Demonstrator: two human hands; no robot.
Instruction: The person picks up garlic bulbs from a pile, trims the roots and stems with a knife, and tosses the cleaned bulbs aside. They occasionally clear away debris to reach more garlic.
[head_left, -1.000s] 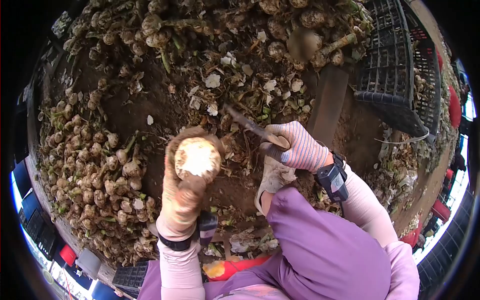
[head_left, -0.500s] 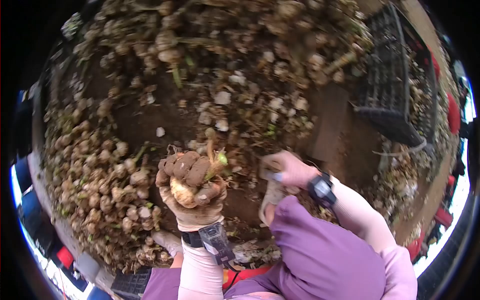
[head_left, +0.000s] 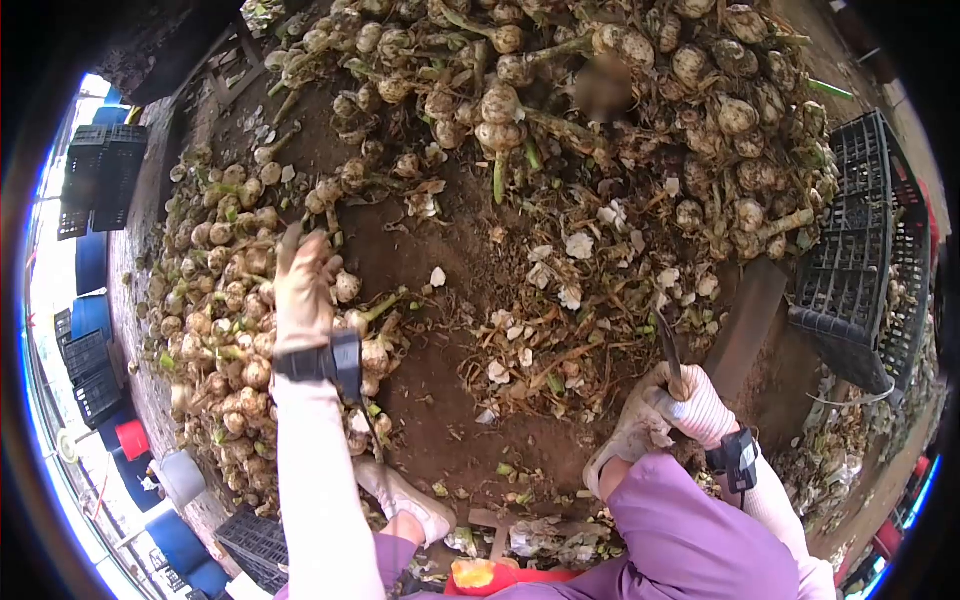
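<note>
My left hand (head_left: 306, 285), in a dirty glove, reaches over the heap of trimmed garlic bulbs (head_left: 230, 320) on the left. Its fingers are loosely extended among the bulbs, and no bulb shows in its grasp. A single garlic bulb (head_left: 346, 287) lies right beside it. My right hand (head_left: 698, 405), gloved too, is closed around the handle of a knife (head_left: 668, 345) with a thin dark blade pointing up and away. This hand is close to my shoe and bent knee. Ahead lies a large pile of garlic with stalks (head_left: 600, 60).
Cut stalks, dry leaves and peelings (head_left: 570, 270) cover the ground between the piles. A black plastic crate (head_left: 850, 230) stands tilted on the right, near a flat board (head_left: 748, 315). Further crates (head_left: 100, 175), a grey bucket (head_left: 180, 477) and a red container (head_left: 131, 440) are on the left.
The left hand has moved left and forward to the heap and let go of the cluster of garlic bulbs it held. My right hand has moved to the right; the knife now shows clearly.
</note>
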